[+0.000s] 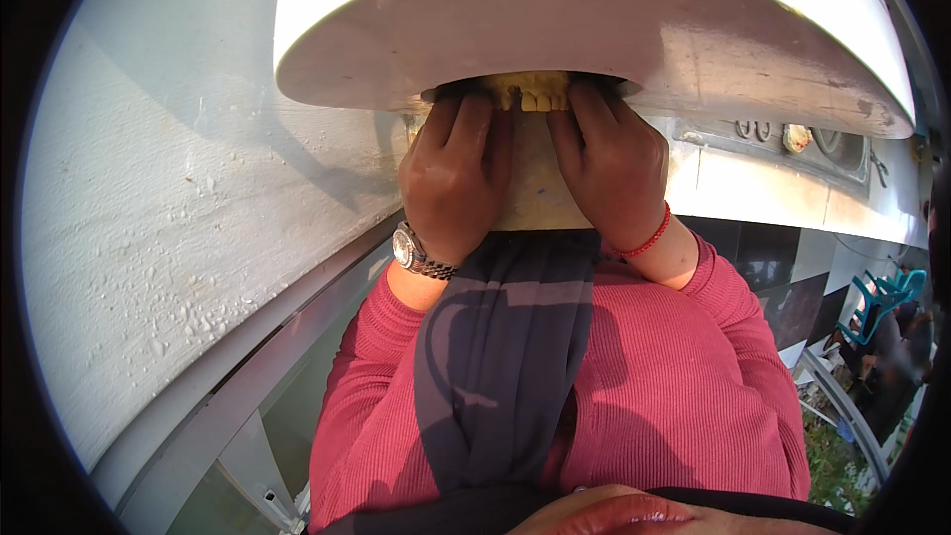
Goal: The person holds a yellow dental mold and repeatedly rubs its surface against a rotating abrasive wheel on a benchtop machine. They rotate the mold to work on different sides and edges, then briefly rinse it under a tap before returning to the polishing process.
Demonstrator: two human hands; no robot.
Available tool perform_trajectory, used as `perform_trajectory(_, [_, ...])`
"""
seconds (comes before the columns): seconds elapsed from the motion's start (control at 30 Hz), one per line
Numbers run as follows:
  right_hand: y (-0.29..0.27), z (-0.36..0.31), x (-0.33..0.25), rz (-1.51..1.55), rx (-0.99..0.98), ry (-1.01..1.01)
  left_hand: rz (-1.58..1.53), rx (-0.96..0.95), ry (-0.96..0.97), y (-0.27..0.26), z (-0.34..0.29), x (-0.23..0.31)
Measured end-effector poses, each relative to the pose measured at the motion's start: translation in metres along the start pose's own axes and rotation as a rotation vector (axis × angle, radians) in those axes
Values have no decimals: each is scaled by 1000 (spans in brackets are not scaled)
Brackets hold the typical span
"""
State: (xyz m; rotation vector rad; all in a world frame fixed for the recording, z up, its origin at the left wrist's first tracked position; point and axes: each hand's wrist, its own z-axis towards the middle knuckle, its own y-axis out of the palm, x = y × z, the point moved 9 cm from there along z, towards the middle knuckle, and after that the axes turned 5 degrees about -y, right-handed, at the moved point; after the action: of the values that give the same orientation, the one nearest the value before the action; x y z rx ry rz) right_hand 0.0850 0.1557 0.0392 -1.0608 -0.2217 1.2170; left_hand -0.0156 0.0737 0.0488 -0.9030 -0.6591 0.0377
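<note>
A yellowish dental model (540, 89) with a row of teeth shows in the dark slot under a white rounded housing (594, 15). My left hand (451, 163) grips it from the left side. From the right, my right hand (616, 163) closes on its other side. The fingertips of both hands disappear into the slot, and the housing hides the upper part of the model. Below the model, between my wrists, lies a pale surface (540, 188). A metal watch (416, 250) circles my left wrist, and a red bracelet (649, 235) is on my right.
A white textured surface (188, 238) with scattered drops or crumbs spans the left, edged by a metal frame (248, 352). On the right, a grey tray (842, 154) holds a small yellowish piece (795, 138) and ring shapes. Farther off stands a teal plastic chair (885, 289).
</note>
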Motion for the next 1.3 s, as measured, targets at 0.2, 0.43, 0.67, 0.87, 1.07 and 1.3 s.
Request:
perform_trajectory(0.2, [-1,2,0,57,-12,56,9,1,7,0,0,-1])
perform_trajectory(0.43, [-2,3,0,80,-17,83,9,10,-1,-3,1,-1])
perform_trajectory(0.67, [1,0,-2,-2,-6,19,10,17,-1,-4,1,0])
perform_trajectory(0.87, [-1,0,-3,28,-4,21,-16,56,23,-9,-1,-2])
perform_trajectory(1.07, [-12,-8,-7,122,70,-60,-186,32,-5,-23,-17,-9])
perform_trajectory(1.3, [-40,-29,-7,278,239,-204,-603,-81,-235,-20,-30,-6])
